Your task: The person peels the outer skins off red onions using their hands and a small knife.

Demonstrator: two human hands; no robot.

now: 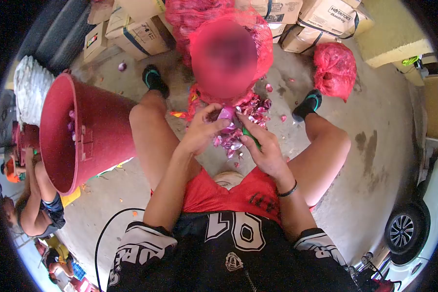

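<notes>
Holding a purple onion [226, 118] in the fingers of my left hand [203, 128], I have them clamped around its side, above my lap and over the loose skins [248, 111]. My right hand [264, 150] is closed on a green-handled tool [251, 138], its fingers wrapped on the grip and their tips beside the onion; I cannot tell whether they touch it, and the tool's working end is too small to make out. The skins lie scattered on the concrete floor [345, 165] between my legs, in front of a large red mesh sack [265, 39] partly hidden by a blurred patch. A smaller red sack [334, 70] sits near my right foot. To my left a big red tub [102, 129] leans with its mouth facing left, and a few onions [71, 124] show inside. One loose bulb [122, 66] lies on the floor beyond it. Cardboard boxes [140, 38] are piled past the sacks.
</notes>
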